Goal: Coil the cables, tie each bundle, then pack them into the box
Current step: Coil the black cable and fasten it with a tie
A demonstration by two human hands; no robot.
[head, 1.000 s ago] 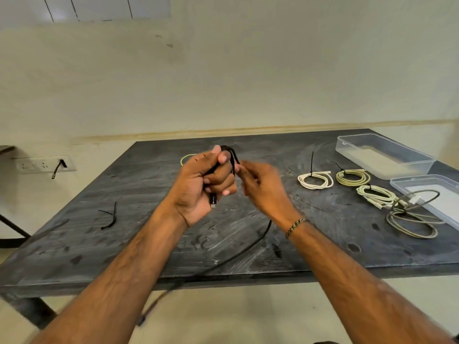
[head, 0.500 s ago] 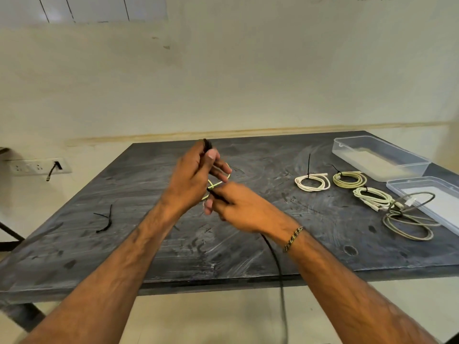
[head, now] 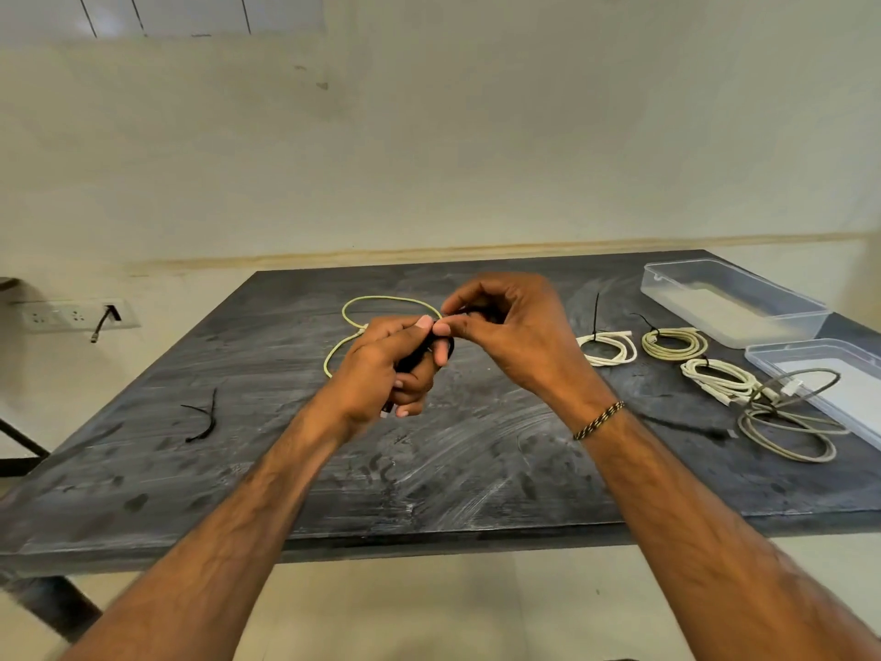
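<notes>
My left hand (head: 381,369) is closed around a coiled black cable (head: 419,357), held above the middle of the dark table (head: 286,493). My right hand (head: 515,331) pinches the same black cable at the top of the coil, fingertips touching the left thumb. A loose yellow-green cable (head: 376,305) lies uncoiled on the table behind my hands. To the right lie three tied coils: a white one (head: 608,348), a yellowish one (head: 674,343) and another white one (head: 720,381). A grey cable (head: 786,427) lies loosely looped. The clear box (head: 734,302) stands open at the far right.
The box's clear lid (head: 829,379) lies at the right edge, partly under the grey cable. Loose black ties (head: 205,417) lie on the table's left side. A wall socket (head: 71,314) with a plug is on the left wall.
The black cable's hanging tail over the table's front edge is gone from sight. My right hand has risen from below the left hand to the top of the coil.
</notes>
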